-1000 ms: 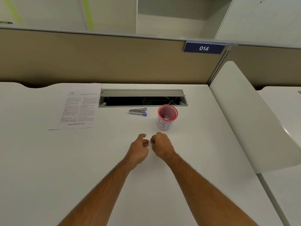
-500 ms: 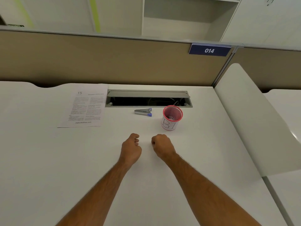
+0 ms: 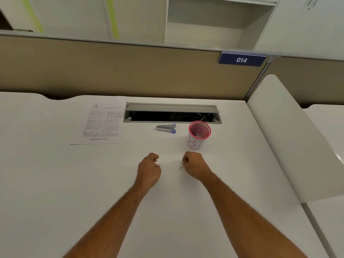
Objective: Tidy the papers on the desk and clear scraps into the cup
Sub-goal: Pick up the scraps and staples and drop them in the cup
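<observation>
Printed paper [image 3: 98,122] lies flat, well left of the cup, near the table's [image 3: 55,183] far edge. Metal staple remover [image 3: 166,128], blue-tipped, just left of cup. Cup [image 3: 198,135]: red mesh, round, white label, upright; crumpled pale scraps inside. Open cable tray [image 3: 173,113] behind it. Below cup, left hand [image 3: 149,169] and right hand [image 3: 195,166], fingers curled into loose fists; held contents cannot be told. Tiny dark bits [image 3: 180,168] between them. Smooth white table; tan partition [image 3: 130,71].

A smooth white surface [image 3: 55,183] meets a tan fabric partition [image 3: 111,71] bearing a dark blue "014" plate [image 3: 241,60]; pale open-shelved cabinets [image 3: 214,23] stand behind.
</observation>
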The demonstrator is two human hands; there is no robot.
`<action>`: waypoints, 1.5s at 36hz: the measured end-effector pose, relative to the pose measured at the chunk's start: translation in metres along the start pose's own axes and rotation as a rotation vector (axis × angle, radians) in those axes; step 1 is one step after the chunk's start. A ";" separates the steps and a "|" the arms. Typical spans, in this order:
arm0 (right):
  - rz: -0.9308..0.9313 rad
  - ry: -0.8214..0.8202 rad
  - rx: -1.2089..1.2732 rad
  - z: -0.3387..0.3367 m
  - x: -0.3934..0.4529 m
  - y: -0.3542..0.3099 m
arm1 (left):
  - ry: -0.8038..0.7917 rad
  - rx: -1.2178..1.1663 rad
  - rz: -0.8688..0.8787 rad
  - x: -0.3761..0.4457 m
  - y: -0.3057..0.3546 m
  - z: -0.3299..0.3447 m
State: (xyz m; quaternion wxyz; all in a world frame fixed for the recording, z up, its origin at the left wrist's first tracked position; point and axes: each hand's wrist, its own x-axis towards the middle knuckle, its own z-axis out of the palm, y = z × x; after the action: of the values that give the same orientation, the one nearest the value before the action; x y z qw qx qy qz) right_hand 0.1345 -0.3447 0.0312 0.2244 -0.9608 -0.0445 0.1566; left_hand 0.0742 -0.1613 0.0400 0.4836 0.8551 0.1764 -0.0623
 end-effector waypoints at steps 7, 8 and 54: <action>-0.058 -0.010 0.019 0.001 -0.003 0.009 | -0.007 -0.004 0.008 -0.003 0.004 0.005; -0.083 -0.016 0.008 0.002 -0.003 0.010 | -0.009 0.002 0.015 -0.003 0.005 0.006; -0.026 0.307 -0.049 -0.098 0.046 -0.009 | 0.005 0.016 0.078 0.019 0.011 0.012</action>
State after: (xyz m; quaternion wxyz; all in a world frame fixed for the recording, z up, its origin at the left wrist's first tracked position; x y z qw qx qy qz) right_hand 0.2091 -0.3708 0.1061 0.2069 -0.9780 -0.0258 0.0041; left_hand 0.0964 -0.1718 0.0374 0.4785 0.8652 0.1434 -0.0427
